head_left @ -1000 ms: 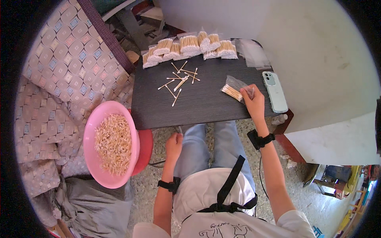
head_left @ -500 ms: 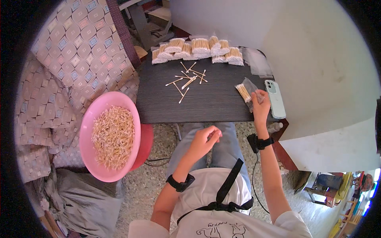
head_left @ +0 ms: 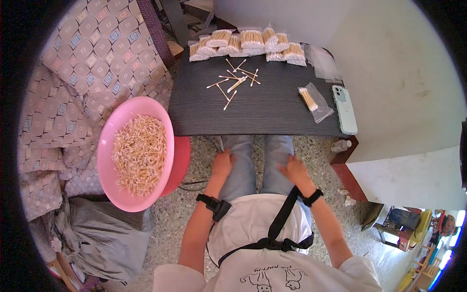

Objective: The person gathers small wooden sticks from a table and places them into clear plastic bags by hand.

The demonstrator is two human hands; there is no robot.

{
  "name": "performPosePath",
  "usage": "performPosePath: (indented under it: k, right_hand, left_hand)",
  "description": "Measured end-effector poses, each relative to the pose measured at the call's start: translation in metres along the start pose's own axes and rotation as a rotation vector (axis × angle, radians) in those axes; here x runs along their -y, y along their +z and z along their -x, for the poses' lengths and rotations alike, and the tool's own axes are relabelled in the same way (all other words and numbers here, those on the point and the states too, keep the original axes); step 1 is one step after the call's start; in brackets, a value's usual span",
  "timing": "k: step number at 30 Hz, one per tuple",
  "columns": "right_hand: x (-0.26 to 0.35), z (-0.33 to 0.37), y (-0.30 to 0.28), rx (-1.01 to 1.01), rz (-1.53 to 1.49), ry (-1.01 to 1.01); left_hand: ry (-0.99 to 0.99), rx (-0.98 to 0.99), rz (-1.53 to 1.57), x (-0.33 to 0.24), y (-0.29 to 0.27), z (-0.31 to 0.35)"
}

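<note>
My left hand [head_left: 222,165] rests on the left thigh of my jeans [head_left: 242,168], holding nothing, with the fingers partly turned from view. On the other thigh lies my right hand [head_left: 296,173], its fingers apart and nothing in them. In front of both hands is a dark tabletop [head_left: 272,114]. Toward its right side lies a small clear bag [head_left: 321,108] with a bundle of cotton swabs [head_left: 308,99] partly in it. Several loose cotton swabs [head_left: 231,100] are scattered left of the middle.
Filled bags of cotton swabs [head_left: 252,39] are piled along the far edge, beside flat clear bags [head_left: 323,64]. A pale green phone [head_left: 344,109] lies at the right edge. Left of the table, a pink basin [head_left: 104,173] full of swabs sits on a red stool [head_left: 179,168].
My right hand has let go of the small bag and come back to my thigh. My left hand has lowered onto the other thigh. The bag lies on the table.
</note>
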State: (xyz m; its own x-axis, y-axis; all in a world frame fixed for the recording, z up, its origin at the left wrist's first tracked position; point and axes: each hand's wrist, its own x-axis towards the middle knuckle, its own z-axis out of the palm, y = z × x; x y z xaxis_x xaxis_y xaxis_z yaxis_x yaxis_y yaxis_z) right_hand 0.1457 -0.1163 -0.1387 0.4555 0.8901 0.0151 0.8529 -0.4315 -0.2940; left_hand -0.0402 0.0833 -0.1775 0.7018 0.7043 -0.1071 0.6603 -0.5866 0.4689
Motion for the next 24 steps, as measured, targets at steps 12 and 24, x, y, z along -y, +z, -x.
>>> performPosePath:
  k: [12, 24]
  right_hand:
    - [-0.032, -0.014, -0.061, 0.788, -0.4, -0.301]
    - [0.004, -0.009, -0.098, 0.465, -0.358, -0.229]
  left_hand:
    - [0.29, 0.592, 0.204, 0.008, -0.048, 0.036]
    - [0.272, 0.268, 0.619, -0.07, -0.13, 0.032]
